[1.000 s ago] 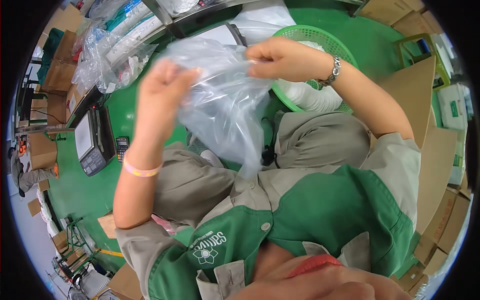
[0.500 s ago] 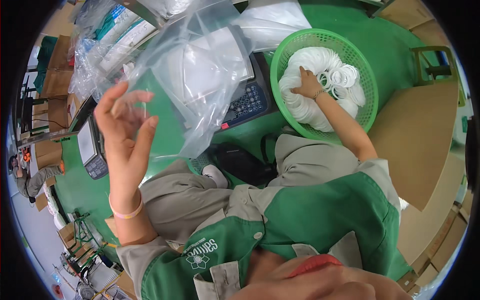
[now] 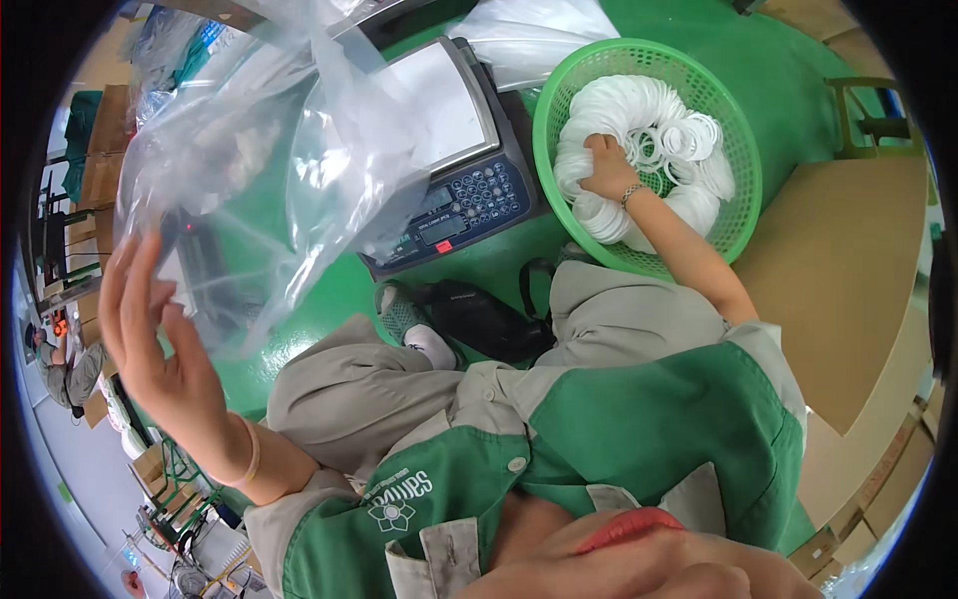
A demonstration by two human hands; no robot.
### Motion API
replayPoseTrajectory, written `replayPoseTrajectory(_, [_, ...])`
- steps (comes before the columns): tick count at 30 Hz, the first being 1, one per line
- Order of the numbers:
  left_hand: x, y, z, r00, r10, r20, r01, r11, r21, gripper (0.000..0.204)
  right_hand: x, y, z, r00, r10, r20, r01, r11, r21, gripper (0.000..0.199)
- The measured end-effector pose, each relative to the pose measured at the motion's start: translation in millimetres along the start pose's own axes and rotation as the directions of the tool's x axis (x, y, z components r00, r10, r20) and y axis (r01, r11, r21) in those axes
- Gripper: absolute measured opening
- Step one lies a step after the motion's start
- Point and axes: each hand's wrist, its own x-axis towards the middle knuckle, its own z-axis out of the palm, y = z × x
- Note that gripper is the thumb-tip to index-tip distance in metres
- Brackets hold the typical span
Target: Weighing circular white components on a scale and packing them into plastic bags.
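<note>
My left hand [image 3: 165,334] is raised on the left, its fingers stretched and thumb apart. Its fingertips touch the lower side of a large clear plastic bag [image 3: 349,150]. The bag hangs in the air, partly covering a digital scale [image 3: 479,195] on the floor. On the right, my right hand [image 3: 609,168] reaches into a green perforated basket [image 3: 743,165]. Its fingers are curled around part of a row of thin white rings [image 3: 639,100], their tips hidden among them. The rings lie in a loop along the basket wall, with several loose ones in the middle.
Behind the scale lies a white plastic sack [image 3: 539,40]. A black bag [image 3: 484,319] rests on the floor by my foot. To the right stands a large cardboard sheet [image 3: 838,280]. Another person [image 3: 70,369] is far off at left.
My left hand has moved left and down, and the clear bag has swung left with it, uncovering more of the scale. My right hand stays among the rings, shifted slightly.
</note>
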Motion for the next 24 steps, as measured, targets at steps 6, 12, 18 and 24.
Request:
replayPoseTrajectory(6, [-30, 16, -36, 0.990, 0.138, -0.038, -0.141, 0.984, -0.111, 0.028, -3, -5, -12, 0.987, 0.131, 0.088, -0.119, 0.984, -0.132, 0.075])
replayPoseTrajectory(12, [-32, 29, -46, 0.998, 0.058, -0.008, -0.057, 0.988, 0.145, 0.054, -22, -9, -5, 0.964, 0.009, -0.266, -0.091, 0.950, -0.300, 0.061])
replayPoseTrajectory(18, [-32, 0, -15, 0.987, -0.021, -0.157, 0.026, 0.999, 0.034, 0.044, -30, 8, -17, 0.993, -0.013, -0.119, 0.007, 0.999, -0.047, 0.057])
replayPoseTrajectory(24, [-20, -25, -11, 0.962, 0.184, -0.203, -0.141, 0.967, 0.211, 0.027, -14, 17, 6, 0.994, -0.101, 0.043, 0.102, 0.995, -0.015, 0.070])
